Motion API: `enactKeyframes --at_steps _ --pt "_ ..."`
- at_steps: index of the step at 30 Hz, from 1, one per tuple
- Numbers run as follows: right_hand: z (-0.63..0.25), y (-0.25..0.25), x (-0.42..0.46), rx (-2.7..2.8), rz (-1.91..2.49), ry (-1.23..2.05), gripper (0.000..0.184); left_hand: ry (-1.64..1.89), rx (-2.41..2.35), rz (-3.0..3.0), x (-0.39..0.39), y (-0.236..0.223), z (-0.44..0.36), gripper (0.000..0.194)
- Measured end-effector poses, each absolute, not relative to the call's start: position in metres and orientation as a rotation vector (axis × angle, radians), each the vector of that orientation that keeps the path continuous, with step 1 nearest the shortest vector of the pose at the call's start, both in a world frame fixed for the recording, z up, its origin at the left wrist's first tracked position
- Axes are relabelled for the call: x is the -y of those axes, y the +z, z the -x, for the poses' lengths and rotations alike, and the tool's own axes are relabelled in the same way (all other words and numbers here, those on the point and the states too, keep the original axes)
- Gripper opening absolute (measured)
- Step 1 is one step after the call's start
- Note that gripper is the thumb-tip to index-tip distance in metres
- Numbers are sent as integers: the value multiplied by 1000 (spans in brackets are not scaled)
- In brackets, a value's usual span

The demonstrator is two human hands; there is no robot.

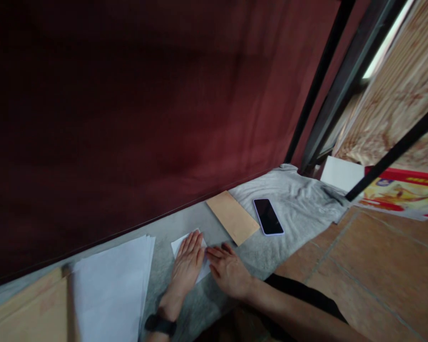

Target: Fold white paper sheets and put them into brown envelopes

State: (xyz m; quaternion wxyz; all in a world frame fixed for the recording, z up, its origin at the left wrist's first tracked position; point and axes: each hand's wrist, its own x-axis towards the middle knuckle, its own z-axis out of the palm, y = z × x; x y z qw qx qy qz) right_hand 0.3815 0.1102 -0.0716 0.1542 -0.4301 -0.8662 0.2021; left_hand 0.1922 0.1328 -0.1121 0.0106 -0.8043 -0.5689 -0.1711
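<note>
My left hand (187, 263) lies flat, fingers together and stretched out, pressing on a small folded white paper (179, 243) on a grey cloth. A black watch is on that wrist. My right hand (228, 270) rests beside it, fingers extended and touching the paper's right edge. Most of the paper is hidden under both hands.
A stack of white sheets (110, 289) and a brown envelope (24, 311) lie to the left. Further right on the grey cloth (299, 204) are a tan envelope (232, 217) and a dark phone (268, 216). A dark red wall (128, 118) rises behind; tiled floor (371, 270) lies right.
</note>
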Motion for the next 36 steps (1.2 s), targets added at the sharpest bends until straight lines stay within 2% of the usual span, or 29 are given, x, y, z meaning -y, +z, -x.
enactKeyframes --at_steps 6,14,20,27,36 --pt "-379 -75 -125 2464 1212 534 41 -420 1683 2480 -103 -121 -197 56" --pt "-369 -73 -146 2472 1274 424 34 -433 1589 2459 -59 -133 -216 59" --pt "-359 -79 -155 2429 1334 423 37 -399 1596 2556 -45 -125 -231 52" --pt "-346 -84 -165 2440 1424 378 41 -345 1666 2637 -36 -109 -240 62" --pt "-337 -82 -172 2374 1392 387 43 -361 1776 2704 -32 -101 -245 66"
